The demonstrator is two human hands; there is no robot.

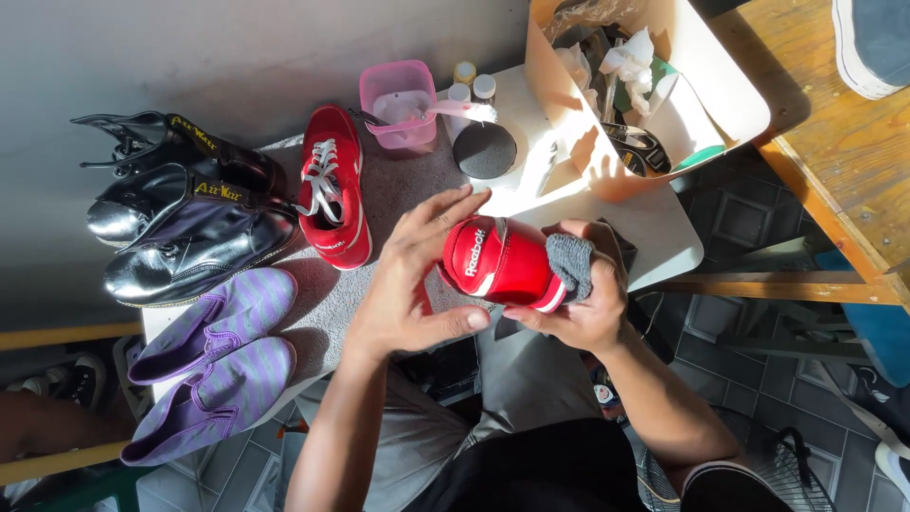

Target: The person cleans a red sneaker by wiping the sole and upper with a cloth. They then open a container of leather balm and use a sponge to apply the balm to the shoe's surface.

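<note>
A red sneaker is held up over the near edge of the bench, heel end toward the camera, between both hands. The left hand lies against its left side with the fingers spread and nearly straight, the tips reaching past the top of the heel and the thumb curling beneath the sole; it steadies the shoe more than grips it. The right hand cups the sneaker from the right and below, its fingers curled round a grey cloth that is pressed to the sneaker's right side. Just beyond the left fingertips a second red sneaker lies flat on a grey mat, laces up. Further left of that hand stand two black boots, and nearer the person two purple striped slippers. Past the fingertips, at the back of the bench, are a pink tub, a few small bottles and a round black sponge. Beyond the right hand sits an open cardboard box filled with tools and crumpled paper.
</note>
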